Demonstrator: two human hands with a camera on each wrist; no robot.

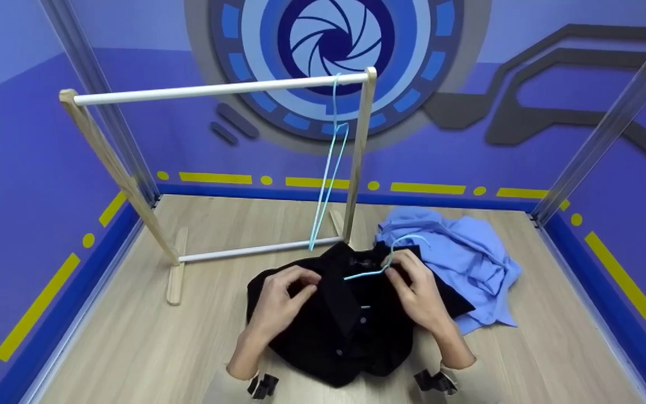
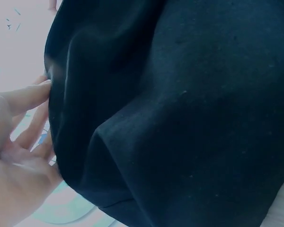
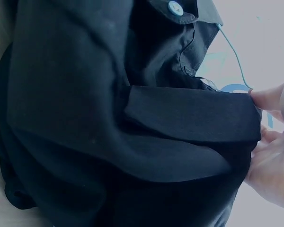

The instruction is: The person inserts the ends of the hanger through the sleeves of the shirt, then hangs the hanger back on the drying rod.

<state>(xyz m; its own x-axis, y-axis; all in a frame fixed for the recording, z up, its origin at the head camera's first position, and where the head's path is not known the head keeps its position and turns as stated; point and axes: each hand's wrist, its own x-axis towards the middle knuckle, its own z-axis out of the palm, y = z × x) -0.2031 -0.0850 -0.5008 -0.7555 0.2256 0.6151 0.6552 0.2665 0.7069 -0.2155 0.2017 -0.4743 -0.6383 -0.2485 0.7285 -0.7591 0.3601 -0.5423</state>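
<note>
A black button-up shirt (image 1: pixel 300 336) lies bunched in front of me, with a light-blue wire hanger (image 1: pixel 365 275) partly inside its neck opening and the hook standing out. My left hand (image 1: pixel 284 297) pinches the shirt's edge on the left of the collar; the left wrist view shows the thumb (image 2: pixel 33 97) at the cloth edge, the other fingers partly behind it. On the other side, my right hand (image 1: pixel 418 289) pinches the collar by the hanger's neck. In the right wrist view, the right thumb (image 3: pixel 270 98) meets the collar's end where the wire passes. Most of the hanger is hidden by cloth.
A wooden rack with a white top rail (image 1: pixel 216 90) stands behind at the left. Another light-blue hanger (image 1: pixel 328 185) hangs near its right post. A crumpled blue garment (image 1: pixel 469 258) lies at the right, partly beneath the black shirt. Blue walls enclose the wooden table (image 1: pixel 115 342).
</note>
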